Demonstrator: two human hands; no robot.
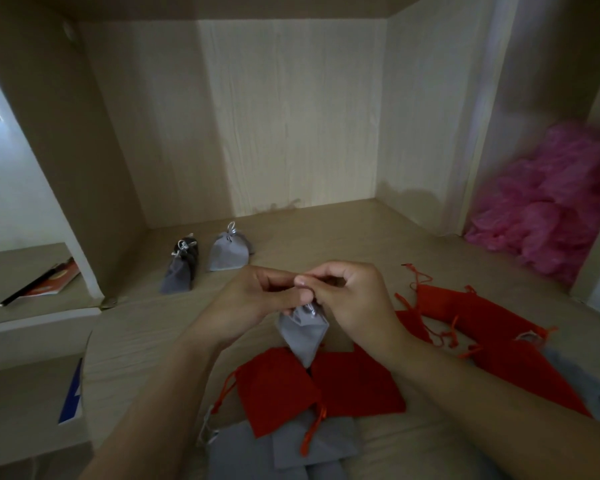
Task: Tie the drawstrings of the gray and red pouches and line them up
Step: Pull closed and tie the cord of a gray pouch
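**Third gray pouch gets its knot**

At a wooden desk point(343, 230), a person's left hand point(253, 299) and right hand point(347, 299) meet above the surface. Both sets of fingers are curled and pinching the gathered neck of a gray pouch point(303, 336), which hangs between them. Two tied gray pouches point(228, 252) stand side by side at the back left. Untied red pouches point(278, 389) lie beneath the hands. To finish well, the neck likely needs to stay cinched while the cords are pulled evenly, so the knot seats snugly.
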